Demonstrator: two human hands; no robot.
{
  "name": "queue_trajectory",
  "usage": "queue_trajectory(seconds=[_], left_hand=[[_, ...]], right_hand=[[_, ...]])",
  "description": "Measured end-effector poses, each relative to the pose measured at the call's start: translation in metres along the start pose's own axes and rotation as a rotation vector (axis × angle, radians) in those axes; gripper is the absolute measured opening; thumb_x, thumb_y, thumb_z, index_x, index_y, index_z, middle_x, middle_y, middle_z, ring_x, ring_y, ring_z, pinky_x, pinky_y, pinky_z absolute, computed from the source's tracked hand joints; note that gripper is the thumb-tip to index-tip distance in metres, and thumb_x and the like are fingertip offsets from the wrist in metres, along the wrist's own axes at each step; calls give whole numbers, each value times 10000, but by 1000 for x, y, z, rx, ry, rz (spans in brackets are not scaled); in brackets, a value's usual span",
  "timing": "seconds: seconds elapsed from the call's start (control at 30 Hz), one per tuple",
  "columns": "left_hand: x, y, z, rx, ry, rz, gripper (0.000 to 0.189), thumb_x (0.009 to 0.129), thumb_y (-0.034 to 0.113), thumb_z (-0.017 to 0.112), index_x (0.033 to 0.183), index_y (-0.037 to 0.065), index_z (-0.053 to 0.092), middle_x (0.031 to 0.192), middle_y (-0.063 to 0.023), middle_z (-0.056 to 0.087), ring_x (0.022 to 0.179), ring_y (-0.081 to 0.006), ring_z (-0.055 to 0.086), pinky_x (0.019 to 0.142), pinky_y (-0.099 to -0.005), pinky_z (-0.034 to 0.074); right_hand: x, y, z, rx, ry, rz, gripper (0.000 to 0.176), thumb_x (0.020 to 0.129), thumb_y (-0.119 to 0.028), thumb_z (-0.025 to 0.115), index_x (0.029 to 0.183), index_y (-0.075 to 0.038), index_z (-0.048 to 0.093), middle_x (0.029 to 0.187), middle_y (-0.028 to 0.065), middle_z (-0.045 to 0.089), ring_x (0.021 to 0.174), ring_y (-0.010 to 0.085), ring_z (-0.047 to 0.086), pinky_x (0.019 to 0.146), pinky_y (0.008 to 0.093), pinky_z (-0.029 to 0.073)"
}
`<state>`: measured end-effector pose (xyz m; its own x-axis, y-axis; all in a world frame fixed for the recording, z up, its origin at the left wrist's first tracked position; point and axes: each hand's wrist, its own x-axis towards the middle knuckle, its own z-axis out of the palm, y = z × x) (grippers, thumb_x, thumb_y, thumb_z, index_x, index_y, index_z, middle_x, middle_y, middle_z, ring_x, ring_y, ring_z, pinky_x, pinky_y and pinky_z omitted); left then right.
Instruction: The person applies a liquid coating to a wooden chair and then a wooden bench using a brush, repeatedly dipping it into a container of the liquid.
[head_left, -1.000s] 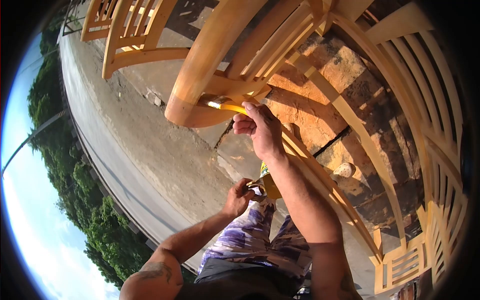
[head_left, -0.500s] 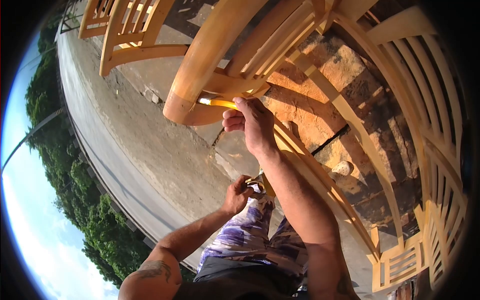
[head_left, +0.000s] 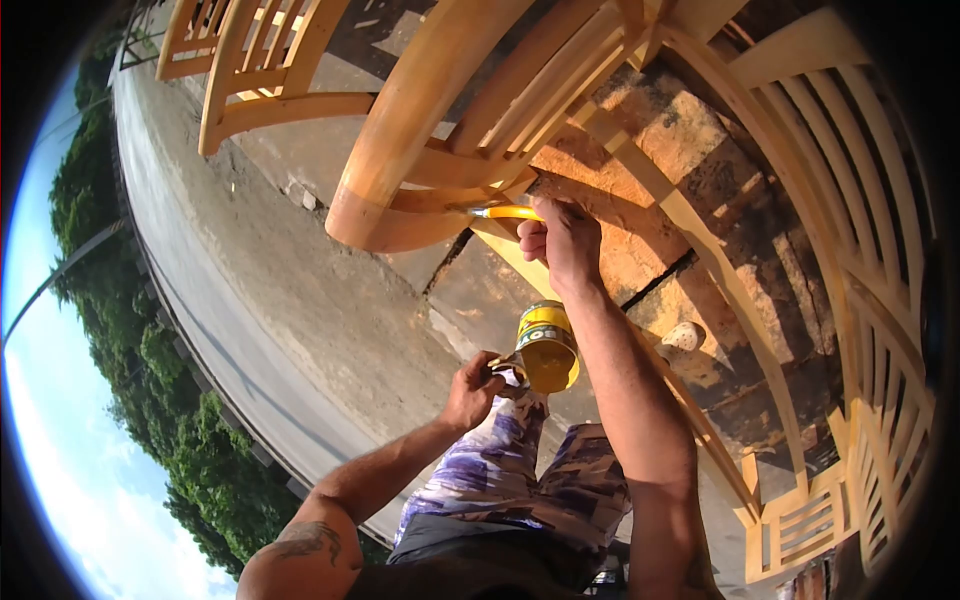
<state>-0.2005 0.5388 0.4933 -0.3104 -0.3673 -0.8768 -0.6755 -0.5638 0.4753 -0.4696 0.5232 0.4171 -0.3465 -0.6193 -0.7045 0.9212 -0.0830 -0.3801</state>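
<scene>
In my right hand point(head_left: 566, 245) is a paintbrush point(head_left: 508, 212) with a yellow handle, pinched between thumb and fingers. Its bristles touch or nearly touch the side of a curved wooden armrest point(head_left: 385, 215) on a slatted bench. The lower end of that armrest looks darker and wetter than the paler wood above. My left hand point(head_left: 472, 393) is closed on the handle of a yellow paint can point(head_left: 547, 347), held low by my thigh. The can tilts towards me and its inside looks coated yellow-brown. My left fingertips are partly hidden.
Another slatted wooden piece point(head_left: 270, 110) stands at the upper left. Long curved slats and rails point(head_left: 870, 180) run down the right. A stone block point(head_left: 683, 340) lies on the sawdust-coloured paving point(head_left: 640, 190). Beyond the kerb a road point(head_left: 200, 290) runs past trees.
My right hand and the paintbrush have shifted right along the armrest, away from its outer end. The paint can, mostly hidden behind my forearm before, now shows. My left hand has barely moved.
</scene>
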Motion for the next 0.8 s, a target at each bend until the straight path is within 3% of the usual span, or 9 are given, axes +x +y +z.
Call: queue_trajectory(seconds=[0.07,0.17,0.27,0.33,0.43,0.5,0.67,0.7,0.8], left_hand=[[-3,8,6,-69,3,-3,289,882,-48,541,1168,-25,579,954,-87,700,843,-145,678,794,-296,542],[0,7,5,97,8,-1,290,882,-42,550,1170,-28,580,983,-88,700,859,-146,671,808,-295,542],[6,3,3,23,-8,40,297,876,-37,559,1173,-36,576,1037,-95,694,924,-146,654,841,-293,540],[6,10,4,-7,-20,17,293,879,-39,553,1171,-36,576,1041,-94,695,949,-147,648,857,-296,537],[4,28,8,52,2,49,291,892,-43,534,1180,-37,565,1047,-98,684,951,-160,653,868,-310,545],[3,38,15,-103,-5,61,305,895,-64,503,1194,-41,557,1067,-101,675,944,-164,662,854,-307,553],[2,59,21,-73,7,89,322,898,-51,516,1215,-30,564,1101,-86,676,970,-155,646,886,-305,533],[3,61,21,-48,8,106,320,900,-46,520,1216,-23,566,1115,-81,675,975,-153,642,894,-304,527],[4,63,24,-55,8,146,323,898,-48,527,1216,-23,574,1102,-71,680,982,-142,627,899,-296,513]], right_hand=[[-19,-13,22,57,70,-29,171,933,-180,627,916,-11,610,647,84,653,479,129,611,431,250,504],[-21,0,39,10,29,-36,172,932,-175,636,890,-10,608,663,95,664,487,137,621,429,257,508],[-5,-12,14,-164,106,-90,156,922,-147,591,828,-23,606,645,69,643,469,97,559,427,236,453],[-25,-37,-2,-303,150,-131,163,923,-176,621,878,-20,616,665,48,634,512,82,556,465,238,458],[-72,-69,-34,-457,76,-289,186,919,-189,649,967,-10,636,713,20,634,596,53,550,535,214,454],[-109,-85,-58,-515,8,-357,190,916,-181,645,996,-9,655,736,11,637,604,55,527,555,210,433],[-175,-103,-50,-1036,-213,-518,165,813,-5,700,974,-13,666,775,68,657,655,132,629,608,278,490],[-177,-102,-41,-1171,-292,-592,190,798,-17,712,981,-26,662,796,108,679,660,209,673,604,312,511],[-170,-62,-40,-1397,-347,-691,278,760,-61,759,1023,-51,672,831,114,654,723,265,680,620,367,535]])
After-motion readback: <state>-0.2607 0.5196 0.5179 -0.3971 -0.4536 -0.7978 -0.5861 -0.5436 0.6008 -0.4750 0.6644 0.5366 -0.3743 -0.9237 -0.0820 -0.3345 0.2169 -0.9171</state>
